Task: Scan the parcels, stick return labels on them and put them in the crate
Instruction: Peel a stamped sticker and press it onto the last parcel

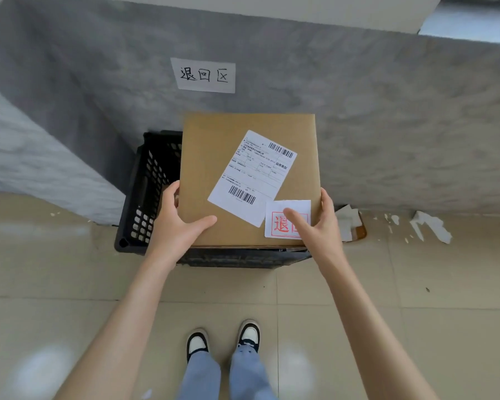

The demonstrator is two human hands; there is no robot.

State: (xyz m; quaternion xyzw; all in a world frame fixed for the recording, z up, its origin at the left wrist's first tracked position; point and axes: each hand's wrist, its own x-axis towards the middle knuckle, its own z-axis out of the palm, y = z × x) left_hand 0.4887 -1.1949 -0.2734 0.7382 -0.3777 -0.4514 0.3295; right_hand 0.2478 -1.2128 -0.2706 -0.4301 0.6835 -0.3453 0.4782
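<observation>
Both hands (pixel 182 223) (pixel 315 223) gripping parcel (pixel 214 157) side edges, over black crate (pixel 145 197), wall close behind

Matt brown cardboard box (pixel 214 157) with smooth white paper labels (pixel 251 177). Black plastic lattice crate (pixel 145 203). Rough grey plaster wall (pixel 387 125) bearing a paper sign (pixel 204 75). Smooth, slightly glossy beige floor tiles (pixel 41 269).

Single head view — steeply downward, close over the crate (pixel 145 194)
</observation>
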